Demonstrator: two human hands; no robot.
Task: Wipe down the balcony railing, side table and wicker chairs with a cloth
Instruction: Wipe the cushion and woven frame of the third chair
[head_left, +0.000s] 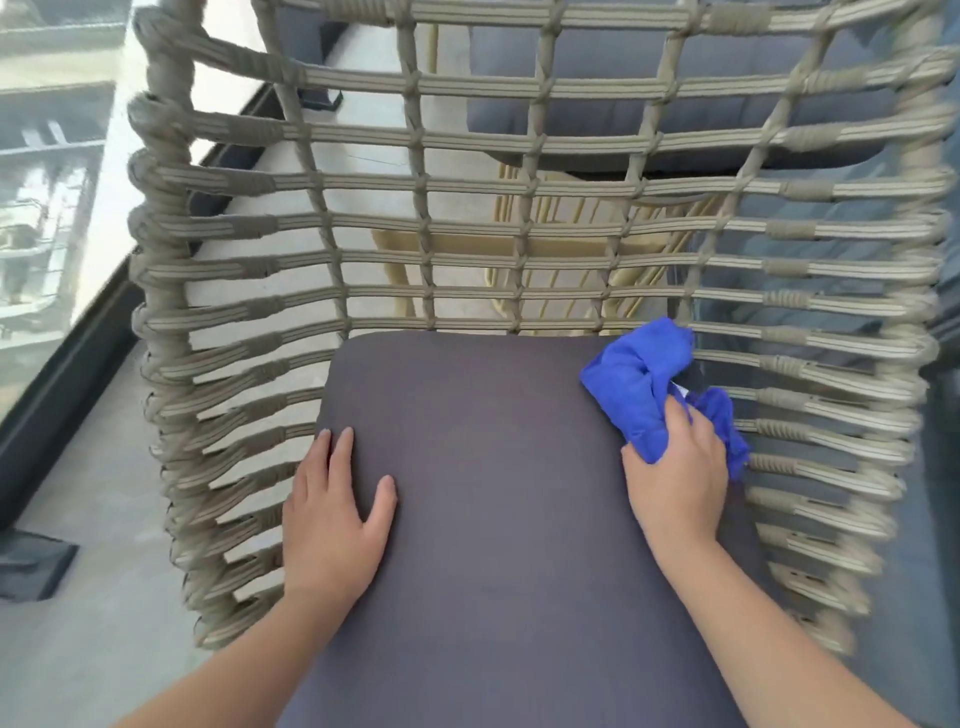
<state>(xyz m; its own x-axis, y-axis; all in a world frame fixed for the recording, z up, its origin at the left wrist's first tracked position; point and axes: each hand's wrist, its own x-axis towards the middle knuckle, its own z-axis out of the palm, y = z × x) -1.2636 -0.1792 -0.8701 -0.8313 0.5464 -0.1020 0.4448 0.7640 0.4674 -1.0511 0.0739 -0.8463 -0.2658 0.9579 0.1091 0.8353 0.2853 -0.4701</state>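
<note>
A wicker chair (291, 228) with a woven rope back and sides fills the view. Its dark grey seat cushion (509, 519) lies in front of me. My left hand (332, 519) rests flat on the cushion's left edge, fingers spread, holding nothing. My right hand (680, 483) grips a crumpled blue cloth (644, 384) at the cushion's back right corner, against the chair's right side weave.
Through the chair back I see a yellow side table (566, 244) and a grey cushioned seat (727, 78) behind it. A glass balcony railing with a dark base rail (57, 374) runs along the left. Grey floor tiles (93, 623) lie at lower left.
</note>
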